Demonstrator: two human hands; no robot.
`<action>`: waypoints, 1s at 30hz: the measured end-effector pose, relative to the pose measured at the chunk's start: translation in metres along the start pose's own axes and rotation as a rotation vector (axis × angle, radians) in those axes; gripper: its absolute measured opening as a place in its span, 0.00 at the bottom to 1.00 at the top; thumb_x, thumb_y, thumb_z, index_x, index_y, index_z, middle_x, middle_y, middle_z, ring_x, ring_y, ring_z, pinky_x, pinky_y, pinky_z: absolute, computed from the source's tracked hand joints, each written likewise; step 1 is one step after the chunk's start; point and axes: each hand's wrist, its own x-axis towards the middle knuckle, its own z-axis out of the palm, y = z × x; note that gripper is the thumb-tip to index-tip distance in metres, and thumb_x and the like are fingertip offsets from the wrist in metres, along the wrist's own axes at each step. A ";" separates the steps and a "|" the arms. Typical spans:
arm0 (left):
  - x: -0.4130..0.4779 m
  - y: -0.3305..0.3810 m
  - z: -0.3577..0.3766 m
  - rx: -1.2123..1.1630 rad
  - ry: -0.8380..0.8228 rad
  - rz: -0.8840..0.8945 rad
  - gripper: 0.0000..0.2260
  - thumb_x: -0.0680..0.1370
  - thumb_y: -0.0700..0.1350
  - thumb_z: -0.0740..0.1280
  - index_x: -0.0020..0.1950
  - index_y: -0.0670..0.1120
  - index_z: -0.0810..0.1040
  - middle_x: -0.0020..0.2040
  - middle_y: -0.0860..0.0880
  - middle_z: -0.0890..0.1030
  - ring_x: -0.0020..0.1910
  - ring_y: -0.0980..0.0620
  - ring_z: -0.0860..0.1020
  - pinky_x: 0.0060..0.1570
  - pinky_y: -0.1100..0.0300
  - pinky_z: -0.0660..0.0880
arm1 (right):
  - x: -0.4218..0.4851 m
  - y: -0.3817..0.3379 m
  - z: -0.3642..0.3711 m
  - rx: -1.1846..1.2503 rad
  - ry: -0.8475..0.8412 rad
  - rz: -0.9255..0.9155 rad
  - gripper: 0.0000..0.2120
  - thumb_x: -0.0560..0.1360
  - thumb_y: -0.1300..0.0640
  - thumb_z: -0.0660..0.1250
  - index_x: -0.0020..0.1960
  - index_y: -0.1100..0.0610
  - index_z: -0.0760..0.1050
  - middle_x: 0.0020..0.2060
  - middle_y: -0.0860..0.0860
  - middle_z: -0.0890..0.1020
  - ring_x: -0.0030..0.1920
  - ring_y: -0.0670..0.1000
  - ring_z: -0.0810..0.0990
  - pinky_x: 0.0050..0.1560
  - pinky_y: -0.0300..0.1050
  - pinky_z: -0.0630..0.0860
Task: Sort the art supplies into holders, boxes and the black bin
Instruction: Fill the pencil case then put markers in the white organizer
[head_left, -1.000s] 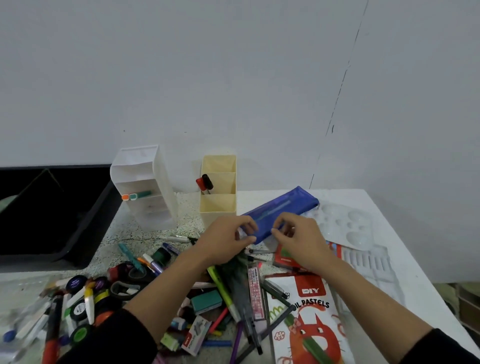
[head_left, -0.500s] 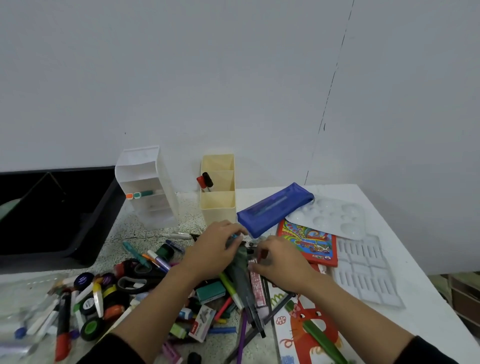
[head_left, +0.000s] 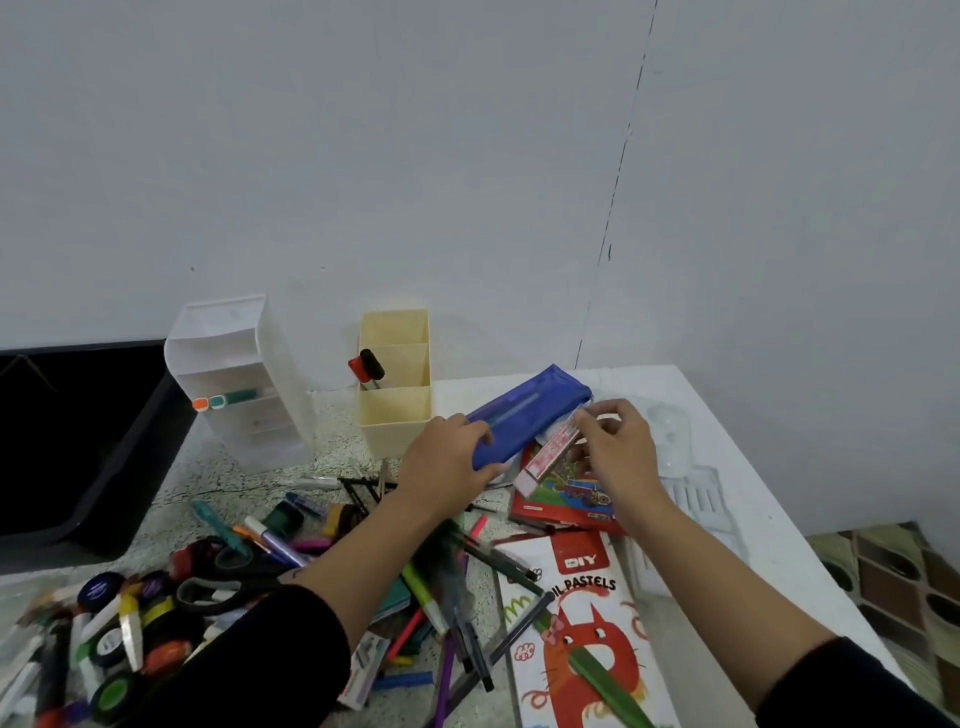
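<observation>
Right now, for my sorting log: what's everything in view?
black bin: one, black, far left
tiered holder: one, translucent white, back left
cream holder: one, cream, back centre
blue pencil case: one, blue, centre
pink slim box: one, pink, centre right
oil pastels box: one, white and red, front right
palette: one, clear, back right
scissors: one, black, front left
tape rolls: several, mixed, front left
pens and markers: many, mixed, front centre
left hand: one, grips blue pencil case
right hand: one, pinches pink slim box
</observation>
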 end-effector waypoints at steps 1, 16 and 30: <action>0.003 0.001 0.001 0.030 0.005 0.000 0.16 0.75 0.60 0.72 0.56 0.52 0.80 0.51 0.51 0.80 0.51 0.49 0.77 0.48 0.55 0.77 | 0.006 0.001 -0.001 0.019 0.015 0.019 0.05 0.82 0.51 0.64 0.53 0.52 0.72 0.45 0.53 0.85 0.38 0.51 0.86 0.43 0.48 0.84; 0.004 0.004 -0.030 -0.153 0.166 0.008 0.07 0.83 0.44 0.63 0.53 0.54 0.67 0.44 0.55 0.79 0.39 0.54 0.78 0.36 0.51 0.79 | 0.037 -0.016 0.030 0.169 -0.125 0.034 0.02 0.81 0.60 0.66 0.53 0.56 0.75 0.44 0.60 0.85 0.38 0.56 0.87 0.45 0.52 0.85; 0.007 -0.016 -0.047 -0.444 0.035 -0.153 0.06 0.77 0.46 0.73 0.45 0.52 0.77 0.40 0.55 0.83 0.38 0.59 0.81 0.35 0.67 0.78 | -0.045 0.009 0.062 -0.839 -0.599 -0.597 0.19 0.74 0.36 0.67 0.41 0.52 0.76 0.37 0.48 0.80 0.38 0.50 0.77 0.39 0.52 0.77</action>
